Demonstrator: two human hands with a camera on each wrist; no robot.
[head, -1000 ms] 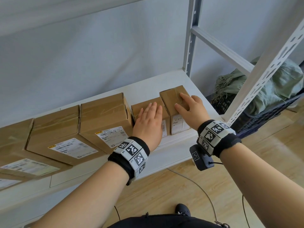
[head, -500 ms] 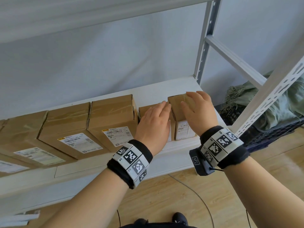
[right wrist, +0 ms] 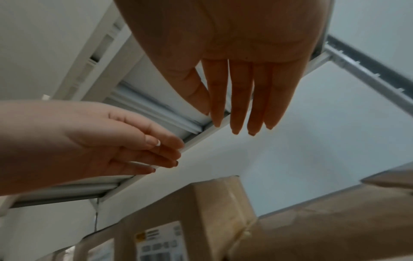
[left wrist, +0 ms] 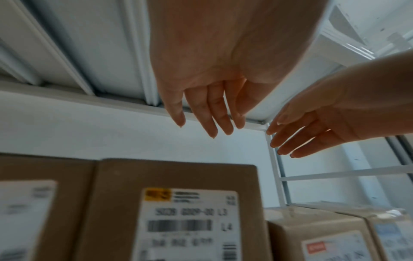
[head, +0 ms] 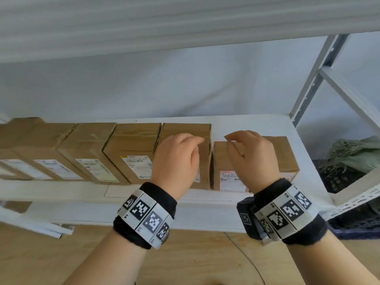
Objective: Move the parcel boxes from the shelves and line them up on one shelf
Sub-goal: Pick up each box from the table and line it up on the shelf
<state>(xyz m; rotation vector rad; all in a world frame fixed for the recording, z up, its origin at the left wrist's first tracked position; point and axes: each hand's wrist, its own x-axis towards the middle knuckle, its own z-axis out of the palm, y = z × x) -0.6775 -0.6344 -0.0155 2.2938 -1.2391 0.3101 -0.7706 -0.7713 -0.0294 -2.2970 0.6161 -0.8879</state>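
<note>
A row of several brown parcel boxes stands along the front of the white shelf (head: 248, 125). Its taller labelled boxes (head: 133, 147) are on the left. Two small boxes (head: 225, 167) end it on the right. My left hand (head: 185, 149) hovers in front of the last tall box (head: 186, 129), fingers relaxed and holding nothing. My right hand (head: 242, 147) hangs above the small boxes, also loose and not touching them. In the left wrist view the straight fingers (left wrist: 212, 116) are in the air above a labelled box (left wrist: 178, 208). The right wrist view shows straight fingers (right wrist: 239, 98) over a taped box (right wrist: 214, 210).
The underside of the shelf above (head: 185, 23) is close over my hands. A perforated metal upright (head: 320, 75) stands at the right rear corner. Green sacks (head: 353, 155) lie in a dark crate on the wooden floor to the right. White strips (head: 35, 225) lie low on the left.
Both hands have come off the two small boxes and pulled back and up with nothing in them. The head view has dropped lower and faces the row more squarely.
</note>
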